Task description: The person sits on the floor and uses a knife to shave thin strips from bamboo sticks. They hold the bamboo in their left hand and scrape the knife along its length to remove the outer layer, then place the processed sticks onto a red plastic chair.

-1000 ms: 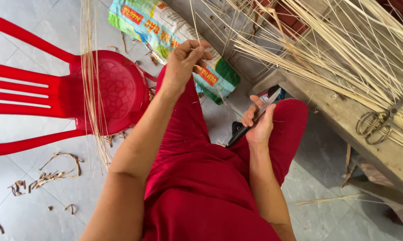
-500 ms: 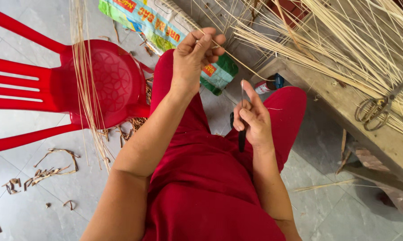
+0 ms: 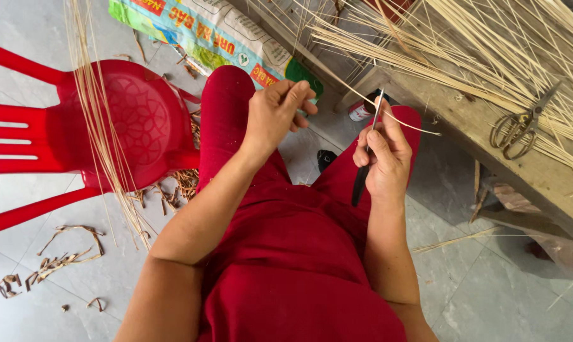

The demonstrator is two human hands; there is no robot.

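Both hands have dropped lower: left hand [image 3: 277, 114] pinches a light, springy reed strip [image 3: 388, 114] near its end, right hand [image 3: 385, 158] grips the knife [image 3: 366, 158] firmly

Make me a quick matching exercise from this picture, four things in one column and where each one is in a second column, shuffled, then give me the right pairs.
Things:
1. knife
2. scissors
3. red plastic chair
4. printed sack

Places:
A. on the floor beyond the knees
B. on the wooden bench
C. in the right hand
D. on the floor to the person's left, with thin strips draped across it

Pairs: 1-C, 2-B, 3-D, 4-A
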